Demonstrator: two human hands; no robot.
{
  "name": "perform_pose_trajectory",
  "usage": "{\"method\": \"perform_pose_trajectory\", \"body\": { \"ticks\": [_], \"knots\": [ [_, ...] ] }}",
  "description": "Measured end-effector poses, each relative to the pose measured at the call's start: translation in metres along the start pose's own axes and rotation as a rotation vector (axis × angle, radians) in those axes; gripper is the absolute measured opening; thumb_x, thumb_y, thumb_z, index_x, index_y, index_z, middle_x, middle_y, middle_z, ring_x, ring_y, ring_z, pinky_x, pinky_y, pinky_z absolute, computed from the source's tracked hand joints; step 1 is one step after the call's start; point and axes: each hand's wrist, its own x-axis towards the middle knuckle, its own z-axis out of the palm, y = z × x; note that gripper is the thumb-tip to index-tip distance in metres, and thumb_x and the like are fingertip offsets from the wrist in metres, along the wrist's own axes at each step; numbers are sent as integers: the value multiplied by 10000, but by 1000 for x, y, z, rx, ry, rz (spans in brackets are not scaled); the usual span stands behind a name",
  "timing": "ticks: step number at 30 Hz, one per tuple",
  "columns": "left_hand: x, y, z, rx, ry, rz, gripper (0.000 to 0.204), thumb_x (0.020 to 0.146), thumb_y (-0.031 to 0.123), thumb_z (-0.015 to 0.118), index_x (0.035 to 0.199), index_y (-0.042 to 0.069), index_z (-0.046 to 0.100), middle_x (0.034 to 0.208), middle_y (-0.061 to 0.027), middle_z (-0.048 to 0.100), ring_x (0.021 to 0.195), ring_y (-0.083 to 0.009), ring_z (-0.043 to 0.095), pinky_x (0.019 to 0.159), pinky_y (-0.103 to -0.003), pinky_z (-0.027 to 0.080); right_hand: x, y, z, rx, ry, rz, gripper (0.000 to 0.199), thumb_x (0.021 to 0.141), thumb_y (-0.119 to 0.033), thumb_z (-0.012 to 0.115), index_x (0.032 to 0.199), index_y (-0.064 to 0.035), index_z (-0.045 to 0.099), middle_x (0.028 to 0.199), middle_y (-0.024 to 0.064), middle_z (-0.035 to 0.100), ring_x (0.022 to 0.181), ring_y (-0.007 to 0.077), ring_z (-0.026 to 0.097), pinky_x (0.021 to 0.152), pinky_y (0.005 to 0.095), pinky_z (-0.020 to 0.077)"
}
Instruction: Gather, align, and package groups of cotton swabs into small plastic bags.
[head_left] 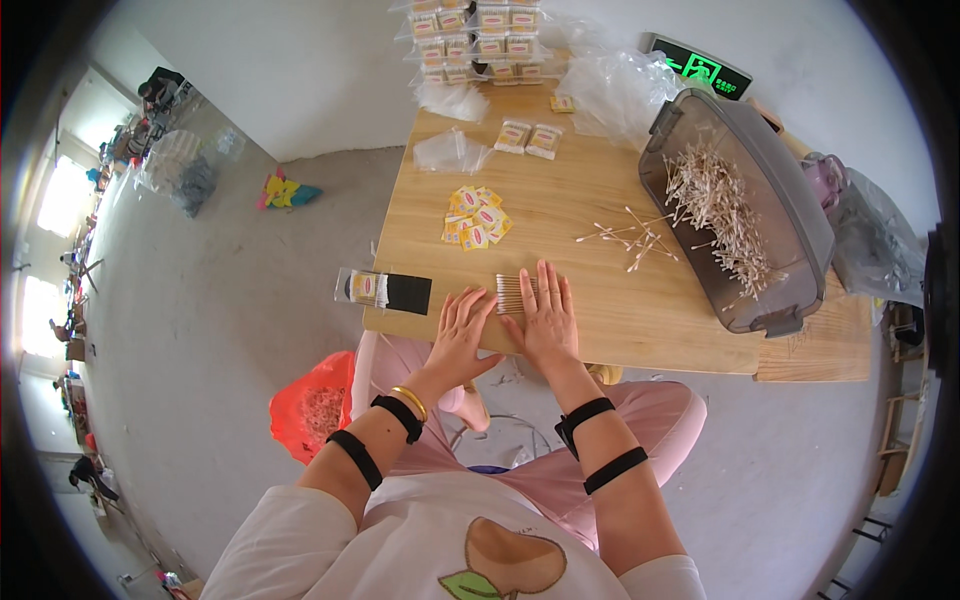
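Observation:
A row of cotton swabs (514, 294) lies side by side on the wooden table near its front edge. My right hand (545, 318) rests flat over the row's right end, fingers stretched out. At the row's left end is my left hand (464, 322), its fingers extended and the fingertips by the swab tips. Left of that hand, a black strip (409, 294) lies with a clear bag and a small yellow-and-white pack (368, 289) at the table's left edge. Beyond the hands, several yellow-and-white printed cards (477, 217) are heaped loosely.
A grey plastic bin (800, 255) of loose swabs lies tilted at the right, with stray swabs (632, 238) beside it. Two filled packs (529, 138), clear bags (450, 150) and stacked packs (478, 45) are farther back. A red bag (312, 410) sits below the table's left side.

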Motion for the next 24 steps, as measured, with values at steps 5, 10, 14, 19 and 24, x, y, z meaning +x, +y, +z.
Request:
{"method": "perform_pose_trajectory", "body": {
  "ticks": [5,10,14,19,24],
  "knots": [
    [2,4,-1,-43,-10,-28,1100,688,404,905,1577,100,331,1575,-154,316,1511,-386,250,1264,-586,130,0,0,0,-7,-13,5,844,1027,-585,445,1640,-52,219,1706,234,147,1599,337,107,1301,490,94],
    [9,10,0,-46,-48,-103,1151,683,480,902,1588,86,310,1567,-145,318,1504,-401,232,1256,-607,108,0,1,-1,16,-25,15,849,1023,-588,449,1643,-58,211,1709,226,140,1601,331,97,1303,489,82],
    [9,9,2,-24,-47,-89,1170,681,514,898,1592,80,305,1559,-140,316,1504,-413,223,1253,-615,110,0,0,-1,24,-34,19,853,1020,-590,450,1645,-63,208,1713,215,138,1603,325,92,1304,487,73],
    [7,9,2,-2,-49,-75,1161,690,506,897,1591,69,309,1563,-143,314,1507,-419,220,1250,-622,121,1,0,-1,27,-42,25,855,1020,-594,445,1646,-64,205,1714,211,136,1604,321,87,1305,485,70],
    [8,11,1,4,-64,-86,1143,702,485,897,1589,60,315,1571,-145,309,1510,-419,217,1253,-615,126,1,0,0,22,-41,25,858,1021,-599,436,1647,-61,201,1715,211,135,1604,324,86,1305,484,71]
  ]
}}
